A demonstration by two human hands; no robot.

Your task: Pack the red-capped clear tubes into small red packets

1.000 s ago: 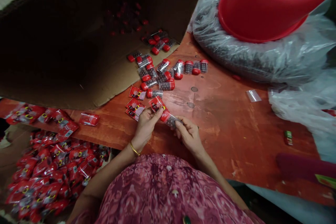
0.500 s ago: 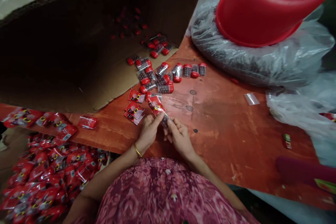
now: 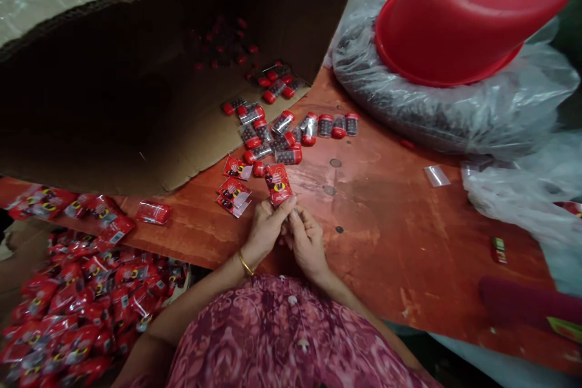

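My left hand is closed on a small red printed packet, thumb pressed on its lower edge. The packet's printed face is turned up. My right hand is closed against the same packet's lower end, fingers bent together; the part between the hands is hidden. Folded red cards lie just left of the packet. Beyond it is a loose group of clear containers with red caps and dark contents, some in a short row to the right.
A large cardboard box lies open at the left, more containers inside. Below it is a heap of red packets. A red bucket rests upside down on a filled plastic bag. A clear sleeve lies on the red tabletop.
The red packet has turned from a slant to nearly straight, showing its face more fully. My hands have drawn closer together, and the dark container seen between them is now hidden.
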